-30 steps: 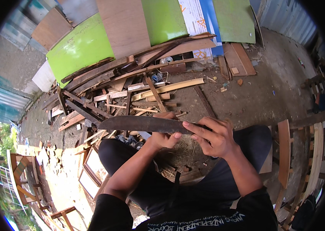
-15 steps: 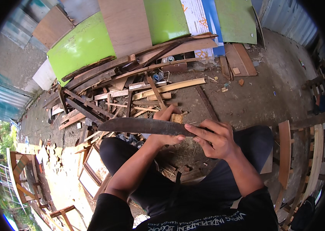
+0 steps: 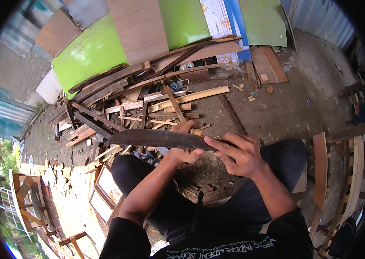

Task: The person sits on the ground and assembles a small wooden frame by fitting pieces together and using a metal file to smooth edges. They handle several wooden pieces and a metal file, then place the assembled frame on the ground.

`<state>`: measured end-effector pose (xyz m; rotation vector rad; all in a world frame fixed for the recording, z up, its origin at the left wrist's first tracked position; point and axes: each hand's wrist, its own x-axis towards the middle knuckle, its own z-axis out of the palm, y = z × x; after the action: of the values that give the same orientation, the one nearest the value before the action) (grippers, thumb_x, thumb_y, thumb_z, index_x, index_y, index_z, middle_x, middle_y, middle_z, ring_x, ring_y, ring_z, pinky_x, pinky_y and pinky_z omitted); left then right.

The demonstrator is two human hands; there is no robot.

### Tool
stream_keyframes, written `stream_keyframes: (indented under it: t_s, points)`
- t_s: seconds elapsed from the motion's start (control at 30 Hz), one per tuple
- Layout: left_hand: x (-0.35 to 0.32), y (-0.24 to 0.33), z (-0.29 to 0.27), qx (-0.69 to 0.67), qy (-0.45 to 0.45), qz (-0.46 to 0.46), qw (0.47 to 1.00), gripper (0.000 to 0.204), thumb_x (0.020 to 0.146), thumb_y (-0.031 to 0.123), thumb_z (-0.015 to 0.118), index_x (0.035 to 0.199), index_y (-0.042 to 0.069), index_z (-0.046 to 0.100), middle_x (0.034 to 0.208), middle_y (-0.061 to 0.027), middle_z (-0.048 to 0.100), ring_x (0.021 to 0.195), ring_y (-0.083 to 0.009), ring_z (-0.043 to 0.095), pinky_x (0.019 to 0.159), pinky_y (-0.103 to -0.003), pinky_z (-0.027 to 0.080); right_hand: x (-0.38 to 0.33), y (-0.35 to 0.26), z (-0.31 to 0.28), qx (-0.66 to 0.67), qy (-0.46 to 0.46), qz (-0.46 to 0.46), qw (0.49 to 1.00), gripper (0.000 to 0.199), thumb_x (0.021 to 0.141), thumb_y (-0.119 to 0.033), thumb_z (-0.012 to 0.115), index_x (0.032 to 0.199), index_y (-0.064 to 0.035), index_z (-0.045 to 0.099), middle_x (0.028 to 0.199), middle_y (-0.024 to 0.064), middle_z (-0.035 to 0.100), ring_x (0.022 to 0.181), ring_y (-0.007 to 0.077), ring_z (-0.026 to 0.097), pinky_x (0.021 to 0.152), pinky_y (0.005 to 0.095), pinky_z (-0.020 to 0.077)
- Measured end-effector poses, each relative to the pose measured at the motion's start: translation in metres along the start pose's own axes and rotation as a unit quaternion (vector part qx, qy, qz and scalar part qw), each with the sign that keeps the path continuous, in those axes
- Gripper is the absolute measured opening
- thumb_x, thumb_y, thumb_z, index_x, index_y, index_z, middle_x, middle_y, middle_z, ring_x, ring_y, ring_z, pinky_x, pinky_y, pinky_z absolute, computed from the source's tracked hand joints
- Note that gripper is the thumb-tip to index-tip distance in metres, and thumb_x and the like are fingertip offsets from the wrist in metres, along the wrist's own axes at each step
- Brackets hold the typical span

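A machete with a long, dark, broad blade (image 3: 156,139) lies level across my lap area, its rounded tip to the left. My right hand (image 3: 239,154) grips its right end, thumb and forefinger pressed on the metal; no handle shows there. Behind the blade is my left hand (image 3: 183,156), fingers curled above its upper edge and thumb showing below its lower edge. Beside those fingers a short, yellowish piece of wood (image 3: 197,132) sticks up past the blade. The blade hides most of that wood and my left palm.
Scrap planks and sticks (image 3: 148,82) lie heaped ahead, against green panels (image 3: 92,56). A dark stick (image 3: 231,114) rests on the dirt floor (image 3: 277,110). Boards (image 3: 320,172) stand close on my right. Framed wooden pieces (image 3: 104,190) lie near my left knee.
The machete and both hands have shifted very slightly to the left and up. The grip of both hands looks the same.
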<state>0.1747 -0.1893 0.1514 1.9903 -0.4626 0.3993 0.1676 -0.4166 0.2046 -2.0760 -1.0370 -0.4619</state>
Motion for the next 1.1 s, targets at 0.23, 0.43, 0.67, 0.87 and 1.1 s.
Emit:
stream_keyframes:
  t_s: [0.23,0.43,0.67,0.87,1.1]
  points:
    - [-0.003,0.006,0.005,-0.042,0.026,-0.013,0.999,0.082,0.074,0.081,0.063,0.089,0.001,0.059,0.063,-0.0094,0.058,0.056,-0.0269,0.063,0.055,-0.037,0.048,-0.002,-0.001,-0.001,-0.005,0.001,0.002,1.0,0.056,0.078,-0.012,0.076,0.133,-0.0239,0.071,0.078,0.0013,0.053,0.064,0.0186,0.058,0.057,0.0342,0.0529]
    - [-0.001,0.002,0.012,-0.08,0.012,-0.034,0.996,0.092,0.073,0.09,0.056,0.094,0.0,0.057,0.065,-0.0063,0.054,0.058,-0.0198,0.058,0.055,-0.033,0.044,-0.002,0.005,-0.001,-0.002,0.017,0.018,1.0,0.054,0.077,-0.014,0.078,0.13,-0.0244,0.073,0.08,0.0007,0.056,0.063,0.018,0.059,0.057,0.0333,0.0532]
    - [0.009,0.001,0.003,-0.078,0.034,-0.045,0.995,0.111,0.065,0.104,0.042,0.1,-0.001,0.054,0.065,-0.0063,0.051,0.058,-0.0191,0.056,0.055,-0.034,0.042,-0.004,0.005,-0.006,-0.01,0.002,0.014,1.0,0.05,0.077,-0.012,0.078,0.126,-0.0214,0.074,0.078,0.0024,0.058,0.059,0.0185,0.058,0.054,0.0332,0.051]
    - [0.009,0.003,0.001,-0.07,0.059,-0.055,0.994,0.112,0.065,0.105,0.04,0.099,-0.001,0.053,0.064,-0.0047,0.05,0.058,-0.0179,0.054,0.054,-0.034,0.04,0.001,0.005,-0.012,-0.001,-0.006,0.008,1.0,0.048,0.077,-0.009,0.077,0.124,-0.0166,0.075,0.077,0.0051,0.06,0.057,0.0195,0.057,0.052,0.0336,0.0492]
    - [0.01,0.001,-0.005,-0.036,0.087,-0.056,0.994,0.111,0.064,0.105,0.038,0.095,-0.001,0.052,0.063,-0.0032,0.047,0.058,-0.016,0.052,0.053,-0.033,0.039,-0.005,0.009,-0.01,-0.001,-0.005,0.032,0.999,0.051,0.077,-0.013,0.077,0.127,-0.0245,0.074,0.078,0.0014,0.057,0.059,0.0182,0.058,0.053,0.0338,0.0517]
